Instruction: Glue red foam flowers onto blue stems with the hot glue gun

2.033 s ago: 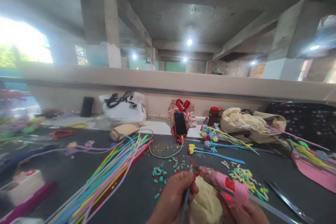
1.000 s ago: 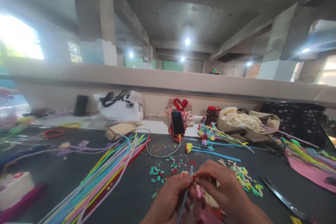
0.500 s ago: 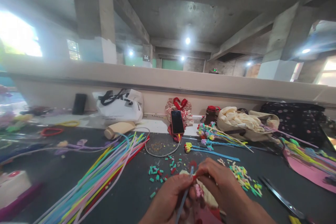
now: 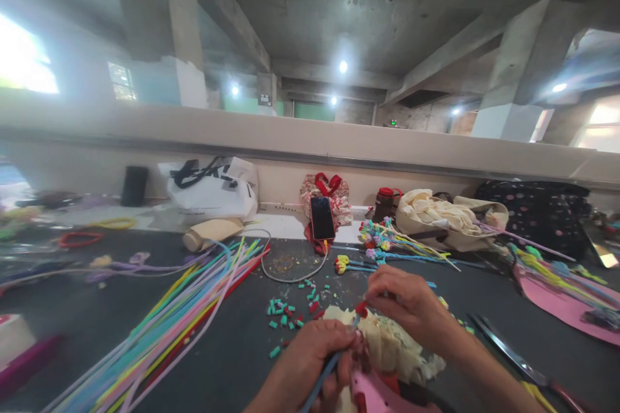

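My left hand (image 4: 322, 352) is closed around a blue pipe cleaner (image 4: 320, 382), which slants up between thumb and fingers. At the stem's upper end is a small red fuzzy piece (image 4: 361, 308). The bent fingers of my right hand (image 4: 404, 300) pinch at that red piece from the right; the fingertips are partly hidden. Just below my hands lies a pink tool (image 4: 375, 393) that looks like a hot glue gun, its front end hidden by my left fingers. A crumpled cream cloth (image 4: 397, 348) is spread beneath them.
Long coloured pipe cleaners (image 4: 169, 322) lie to the left. Short green and red cut pieces (image 4: 278, 313) are scattered ahead. Finished-looking flower stems (image 4: 382, 235), a cabled phone (image 4: 322, 218) and bags stand behind. Scissors (image 4: 508, 345) lie at the right, near a pink sheet (image 4: 547, 290).
My right hand has moved up and away from my left palm, its fingers at the red piece. More of the cream cloth shows. The view has shifted slightly.
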The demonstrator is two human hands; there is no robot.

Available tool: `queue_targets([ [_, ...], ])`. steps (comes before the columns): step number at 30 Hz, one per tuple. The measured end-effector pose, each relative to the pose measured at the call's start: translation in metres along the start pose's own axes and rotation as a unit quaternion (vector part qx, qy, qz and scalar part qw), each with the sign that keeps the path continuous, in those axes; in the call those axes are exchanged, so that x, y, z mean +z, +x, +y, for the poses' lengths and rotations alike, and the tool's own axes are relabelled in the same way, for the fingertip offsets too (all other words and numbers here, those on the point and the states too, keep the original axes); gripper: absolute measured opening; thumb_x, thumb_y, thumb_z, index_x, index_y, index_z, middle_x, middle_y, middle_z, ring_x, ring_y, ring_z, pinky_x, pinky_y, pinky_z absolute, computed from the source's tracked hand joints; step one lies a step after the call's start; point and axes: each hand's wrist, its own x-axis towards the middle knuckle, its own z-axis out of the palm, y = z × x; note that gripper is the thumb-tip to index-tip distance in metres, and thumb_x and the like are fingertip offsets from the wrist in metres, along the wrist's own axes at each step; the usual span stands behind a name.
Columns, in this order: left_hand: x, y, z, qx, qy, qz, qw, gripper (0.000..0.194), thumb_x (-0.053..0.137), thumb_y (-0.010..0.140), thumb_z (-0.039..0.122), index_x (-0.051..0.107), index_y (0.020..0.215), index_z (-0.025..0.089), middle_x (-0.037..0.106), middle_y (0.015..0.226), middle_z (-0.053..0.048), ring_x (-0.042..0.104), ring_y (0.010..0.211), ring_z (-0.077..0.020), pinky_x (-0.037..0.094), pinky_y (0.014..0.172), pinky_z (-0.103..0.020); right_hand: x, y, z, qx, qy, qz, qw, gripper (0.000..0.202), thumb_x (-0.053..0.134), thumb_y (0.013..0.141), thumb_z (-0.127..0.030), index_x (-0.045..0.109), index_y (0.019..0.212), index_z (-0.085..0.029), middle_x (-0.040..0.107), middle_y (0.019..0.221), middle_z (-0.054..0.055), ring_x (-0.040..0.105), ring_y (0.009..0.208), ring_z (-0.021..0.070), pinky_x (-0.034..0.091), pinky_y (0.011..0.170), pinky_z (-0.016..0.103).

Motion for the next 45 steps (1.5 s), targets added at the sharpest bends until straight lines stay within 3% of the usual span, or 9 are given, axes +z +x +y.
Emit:
queue_targets([
  [6,-0.0004,-0.0012,-0.0006,-0.012,0.037,0.003,0.999,0.035,0.05,0.062,0.045,0.05,0.043,0.015,0.034,0.022,0.006,0.025,0.018,-0.0039,0.012,0.024,-0.016,-0.0001,-0.0023,-0.0046,-0.014,-0.017,-0.001,1.0,0.015,0.05,0.083,-0.02,0.06,0.074,-0.018,0.059,0.075,0.002,0.056,0.074,0.012,0.041,0.067,0.022],
  [17,-0.0026,0.0014,-0.0055,-0.025,0.005,0.02,0.999,0.031,0.053,0.06,0.045,0.054,0.054,0.015,0.041,0.027,0.006,0.026,0.019,-0.004,0.01,0.024,-0.016,0.0007,-0.0035,-0.0044,-0.03,-0.065,-0.005,0.997,0.016,0.048,0.084,-0.021,0.061,0.075,-0.019,0.06,0.079,0.003,0.056,0.077,0.0125,0.043,0.069,0.023],
  [26,-0.007,0.0034,-0.0099,-0.028,-0.016,-0.004,0.999,0.032,0.052,0.062,0.046,0.054,0.054,0.015,0.038,0.026,0.006,0.024,0.018,-0.0045,0.009,0.023,-0.016,0.0078,-0.0057,-0.0031,-0.024,-0.108,0.018,0.994,0.013,0.048,0.083,-0.016,0.058,0.074,-0.019,0.06,0.077,0.002,0.055,0.076,0.0132,0.042,0.068,0.024],
  [32,-0.0046,0.0017,-0.0062,0.025,0.011,-0.011,1.0,0.033,0.051,0.066,0.044,0.052,0.051,0.015,0.034,0.022,0.006,0.025,0.018,-0.0047,0.011,0.024,-0.016,0.0081,-0.0057,-0.0025,-0.057,-0.106,0.004,0.993,0.015,0.046,0.085,-0.017,0.06,0.078,-0.019,0.061,0.079,0.003,0.055,0.08,0.0138,0.043,0.071,0.025],
  [45,-0.0046,-0.0001,-0.0013,-0.012,-0.057,-0.069,0.996,0.028,0.053,0.065,0.042,0.054,0.059,0.014,0.036,0.021,0.006,0.021,0.015,-0.0053,0.01,0.023,-0.016,0.0076,-0.0084,0.0001,-0.075,-0.098,0.024,0.992,0.016,0.046,0.086,-0.02,0.062,0.082,-0.02,0.062,0.081,0.004,0.056,0.079,0.014,0.045,0.069,0.026],
])
